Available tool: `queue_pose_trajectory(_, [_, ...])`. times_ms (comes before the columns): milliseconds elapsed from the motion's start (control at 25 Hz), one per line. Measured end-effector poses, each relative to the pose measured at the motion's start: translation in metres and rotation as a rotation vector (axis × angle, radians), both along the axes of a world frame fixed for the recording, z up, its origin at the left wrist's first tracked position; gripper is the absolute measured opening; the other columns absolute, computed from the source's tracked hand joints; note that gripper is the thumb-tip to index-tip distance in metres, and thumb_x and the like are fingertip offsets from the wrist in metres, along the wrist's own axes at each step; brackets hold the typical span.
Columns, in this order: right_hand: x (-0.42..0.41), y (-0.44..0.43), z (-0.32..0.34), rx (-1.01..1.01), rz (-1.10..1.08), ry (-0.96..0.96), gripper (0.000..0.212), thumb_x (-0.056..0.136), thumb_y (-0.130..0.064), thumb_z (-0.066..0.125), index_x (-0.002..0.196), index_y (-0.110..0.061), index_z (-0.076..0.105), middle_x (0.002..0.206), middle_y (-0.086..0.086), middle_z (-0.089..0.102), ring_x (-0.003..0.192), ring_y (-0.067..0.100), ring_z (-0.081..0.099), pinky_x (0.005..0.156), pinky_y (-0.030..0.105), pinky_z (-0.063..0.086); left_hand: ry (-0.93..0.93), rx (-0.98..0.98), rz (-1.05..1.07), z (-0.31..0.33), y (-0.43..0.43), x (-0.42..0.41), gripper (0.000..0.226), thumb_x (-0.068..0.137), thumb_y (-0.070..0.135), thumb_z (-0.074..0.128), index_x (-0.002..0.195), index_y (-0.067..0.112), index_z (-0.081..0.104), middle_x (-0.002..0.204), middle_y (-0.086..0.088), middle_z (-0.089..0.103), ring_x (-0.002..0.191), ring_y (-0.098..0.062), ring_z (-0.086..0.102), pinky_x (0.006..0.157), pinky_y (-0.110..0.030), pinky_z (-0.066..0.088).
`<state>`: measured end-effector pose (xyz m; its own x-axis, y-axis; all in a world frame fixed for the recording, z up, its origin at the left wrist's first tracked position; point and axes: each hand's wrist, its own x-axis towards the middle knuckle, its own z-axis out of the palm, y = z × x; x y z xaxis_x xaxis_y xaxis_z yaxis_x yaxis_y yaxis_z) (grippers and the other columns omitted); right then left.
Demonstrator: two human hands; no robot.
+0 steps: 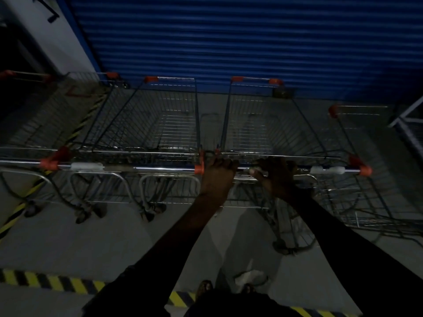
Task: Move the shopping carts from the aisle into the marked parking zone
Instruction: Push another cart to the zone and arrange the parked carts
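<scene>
**Step in hand: parking.** The left hand [218, 172] and right hand [274, 177] both curl round the handle bar [327, 170] of the shopping cart [263, 124] at centre right. Its nose faces the blue shutter [229, 42]. The cart stands just beside the neighbouring cart [155, 120] at centre left, and the two handles look level. The hazard tape [52, 282] runs along the lower frame, so the cart appears to be inside the zone.

**Next move.** Check the alignment, release both hands, then fetch any remaining cart.
</scene>
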<state>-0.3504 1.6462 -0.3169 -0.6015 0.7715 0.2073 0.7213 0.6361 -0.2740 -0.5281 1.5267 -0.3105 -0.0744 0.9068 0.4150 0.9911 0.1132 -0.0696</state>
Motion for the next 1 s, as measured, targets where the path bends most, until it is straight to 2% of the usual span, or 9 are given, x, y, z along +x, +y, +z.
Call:
queue_pose_trajectory(40, [-0.002,-0.001,-0.001,0.019,0.011,0.008,0.060,0.086,-0.077,0.032,0.113,-0.040,0.072,0.115,-0.010,0.071,0.121,0.029,0.054,0.106,0.051,0.025,-0.006,-0.007,-0.009,0.004,-0.005,-0.006,0.049,0.062,0.006,0.078,0.110,0.017,0.076,0.098,-0.007,0.075,0.104,-0.034,0.069,0.108,-0.054,0.040])
queue_pose_trajectory(120, [-0.007,-0.005,-0.003,0.062,0.032,-0.003,0.055,0.088,-0.075,0.035,0.108,-0.038,0.071,0.108,-0.009,0.071,0.114,0.029,0.057,0.102,0.053,0.033,-0.083,-0.069,0.003,0.009,-0.019,-0.024,0.061,0.067,0.026,0.086,0.125,0.022,0.069,0.124,-0.006,0.069,0.123,-0.036,0.058,0.111,-0.059,0.030])
queue_pose_trajectory(240, [-0.013,-0.009,-0.006,0.106,0.041,0.010,0.049,0.089,-0.072,0.040,0.102,-0.037,0.071,0.097,-0.007,0.070,0.106,0.028,0.061,0.098,0.053,0.038,-0.191,-0.129,0.062,0.007,-0.053,-0.058,0.093,0.067,0.064,0.081,0.146,0.029,0.048,0.149,-0.010,0.048,0.131,-0.039,0.048,0.104,-0.059,0.038])
queue_pose_trajectory(320, [-0.015,-0.010,-0.005,0.079,0.057,0.024,0.050,0.088,-0.073,0.038,0.103,-0.037,0.071,0.097,-0.008,0.069,0.107,0.028,0.060,0.101,0.055,0.037,-0.264,-0.136,0.025,0.005,-0.068,-0.076,0.096,0.071,0.074,0.068,0.153,0.033,0.039,0.156,-0.010,0.040,0.131,-0.038,0.049,0.101,-0.053,0.043])
queue_pose_trajectory(560, [-0.015,-0.016,-0.002,0.095,0.041,0.056,0.046,0.088,-0.072,0.040,0.103,-0.041,0.071,0.098,-0.010,0.069,0.111,0.027,0.058,0.104,0.053,0.030,-0.480,-0.145,-0.090,0.015,-0.062,-0.086,0.071,0.084,0.034,0.082,0.147,0.025,0.052,0.154,-0.005,0.046,0.132,-0.027,0.055,0.107,-0.035,0.045])
queue_pose_trajectory(680, [-0.016,-0.015,0.002,0.080,0.039,0.005,0.040,0.090,-0.069,0.046,0.105,-0.042,0.071,0.100,-0.010,0.069,0.113,0.027,0.057,0.104,0.050,0.028,-0.516,-0.180,-0.118,0.013,-0.063,-0.092,0.069,0.087,0.031,0.078,0.149,0.025,0.049,0.155,-0.006,0.044,0.136,-0.026,0.050,0.112,-0.035,0.043])
queue_pose_trajectory(800, [-0.017,-0.013,0.006,0.035,0.045,-0.042,0.046,0.088,-0.073,0.041,0.110,-0.044,0.068,0.108,-0.012,0.069,0.119,0.025,0.054,0.106,0.050,0.026,-0.527,-0.178,-0.109,0.018,-0.065,-0.087,0.064,0.090,0.031,0.076,0.148,0.023,0.050,0.147,-0.012,0.053,0.128,-0.023,0.054,0.106,-0.019,0.040])
queue_pose_trajectory(920, [-0.016,-0.011,0.004,0.035,0.062,-0.002,0.053,0.086,-0.077,0.035,0.111,-0.045,0.069,0.109,-0.012,0.070,0.118,0.024,0.055,0.106,0.051,0.030,-0.474,-0.220,-0.083,0.024,-0.065,-0.083,0.067,0.091,0.051,0.064,0.151,0.030,0.043,0.137,-0.017,0.061,0.117,-0.037,0.063,0.098,-0.041,0.053])
queue_pose_trajectory(1000, [-0.016,-0.010,0.004,0.044,0.068,0.028,0.058,0.085,-0.082,0.033,0.110,-0.045,0.070,0.105,-0.011,0.071,0.114,0.025,0.058,0.104,0.053,0.035,-0.461,-0.223,-0.083,0.025,-0.066,-0.086,0.069,0.089,0.057,0.058,0.151,0.031,0.041,0.135,-0.019,0.062,0.114,-0.039,0.065,0.094,-0.046,0.055])
